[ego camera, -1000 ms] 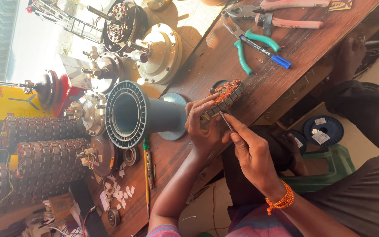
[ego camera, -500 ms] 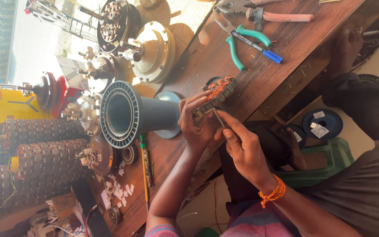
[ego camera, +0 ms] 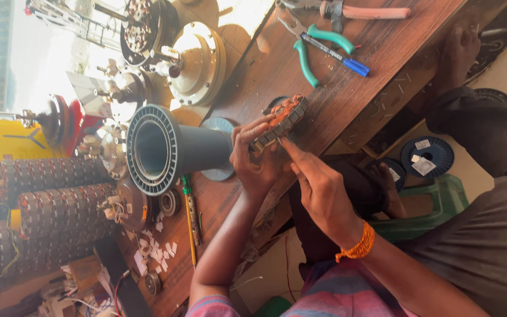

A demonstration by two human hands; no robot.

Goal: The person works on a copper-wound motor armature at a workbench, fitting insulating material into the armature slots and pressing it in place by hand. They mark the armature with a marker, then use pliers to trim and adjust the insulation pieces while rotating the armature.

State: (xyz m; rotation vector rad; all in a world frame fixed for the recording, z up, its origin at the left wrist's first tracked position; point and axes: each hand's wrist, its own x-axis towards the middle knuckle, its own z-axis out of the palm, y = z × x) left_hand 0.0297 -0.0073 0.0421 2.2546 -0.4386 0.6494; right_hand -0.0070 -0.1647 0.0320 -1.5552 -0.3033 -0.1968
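Right hand (ego camera: 324, 194) pinching at the rim of the round wound stator (ego camera: 283, 121), left hand (ego camera: 253, 158) gripping it at the desk (ego camera: 377, 64) edge. Could slip, snagging copper windings. Beyond, green-handled pliers (ego camera: 315, 50).

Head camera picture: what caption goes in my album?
Left hand grips a ring-shaped copper-wound stator; right hand touches its rim.

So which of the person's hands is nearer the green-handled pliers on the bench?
Left. The left hand grips the wound stator, just below the green-handled pliers; the right hand sits lower, fingers touching the stator's edge.
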